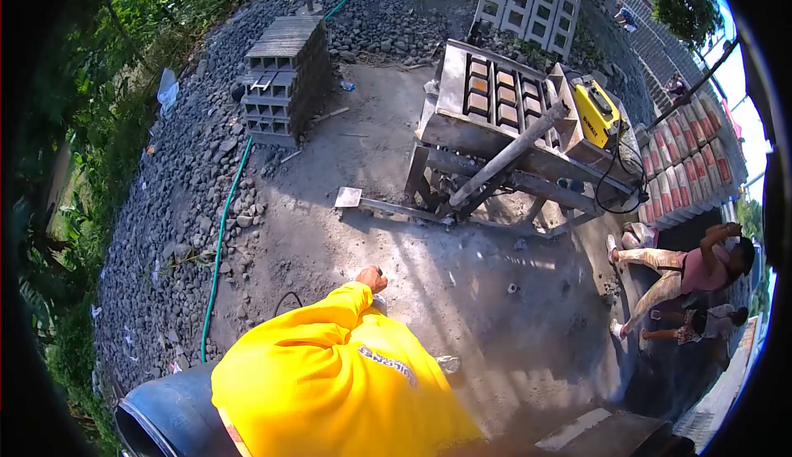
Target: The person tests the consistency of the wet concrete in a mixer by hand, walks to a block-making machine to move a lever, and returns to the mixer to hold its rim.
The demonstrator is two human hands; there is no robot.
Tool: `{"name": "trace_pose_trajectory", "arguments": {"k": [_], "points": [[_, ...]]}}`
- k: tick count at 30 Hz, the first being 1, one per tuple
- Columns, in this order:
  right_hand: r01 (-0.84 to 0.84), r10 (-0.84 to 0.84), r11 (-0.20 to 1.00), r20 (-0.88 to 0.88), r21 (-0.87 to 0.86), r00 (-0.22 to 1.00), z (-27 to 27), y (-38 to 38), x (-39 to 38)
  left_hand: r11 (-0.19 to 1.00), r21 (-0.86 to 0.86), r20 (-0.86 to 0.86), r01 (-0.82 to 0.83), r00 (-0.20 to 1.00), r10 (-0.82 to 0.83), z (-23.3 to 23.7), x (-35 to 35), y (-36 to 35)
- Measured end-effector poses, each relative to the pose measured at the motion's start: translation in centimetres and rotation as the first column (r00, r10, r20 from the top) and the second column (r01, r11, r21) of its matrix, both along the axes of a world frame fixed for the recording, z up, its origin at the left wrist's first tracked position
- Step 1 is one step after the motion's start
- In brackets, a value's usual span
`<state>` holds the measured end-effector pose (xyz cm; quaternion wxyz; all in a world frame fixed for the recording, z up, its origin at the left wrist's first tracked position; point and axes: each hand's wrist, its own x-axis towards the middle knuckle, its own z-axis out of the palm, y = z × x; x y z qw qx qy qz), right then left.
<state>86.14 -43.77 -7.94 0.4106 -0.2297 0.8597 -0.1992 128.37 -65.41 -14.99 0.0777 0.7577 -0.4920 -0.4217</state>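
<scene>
My left hand [373, 278] hangs at the end of a yellow sleeve [342, 302], its fingers curled closed over the dusty concrete floor. Whatever lies inside the fingers, if anything, is hidden. My yellow shirt [330, 383] fills the lower middle of the view, and part of a grey shoe [449, 364] shows beside it. My right hand does not show. Ahead of the left hand, apart from it, stands a metal block-moulding machine [495, 119] with rows of rectangular cells in its top. A flat plate on a bar [349, 197] sticks out from its left side.
A yellow power unit [596, 110] with a black cable sits on the machine. Hollow blocks [272, 102] are stacked at left, near a green hose [224, 242] on gravel. A blue barrel [177, 407] stands lower left. Two people [697, 271] are at right, near stacked cement bags [685, 160].
</scene>
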Motion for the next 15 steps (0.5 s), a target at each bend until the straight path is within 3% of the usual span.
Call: {"name": "trace_pose_trajectory", "arguments": {"k": [2,6,12,13,15], "points": [[0.038,-0.040,0.999,0.057,0.024,0.998,-0.5,-1.5,3.7,1.000,0.012,0.024,-0.004,1.000,0.003,-0.6,3.8,-2.6],[0.124,-0.133,0.990,0.150,0.068,0.980,-0.2,-3.3,8.4,0.992,0.058,-0.015,-0.108,0.994,0.109,3.6,8.6,-6.1],[0.236,-0.245,0.969,0.165,0.071,0.955,0.6,-9.6,9.2,0.992,0.043,-0.163,-0.122,0.978,0.128,3.8,9.0,-10.1],[0.246,-0.263,0.964,0.208,0.103,0.942,-1.4,-11.0,7.1,0.991,0.039,-0.183,-0.130,0.974,0.135,3.4,9.1,-10.6],[0.207,-0.222,0.973,0.154,0.107,0.963,-0.9,-15.4,7.2,0.998,0.058,-0.255,0.009,0.967,0.006,3.0,11.1,-11.9]]}}
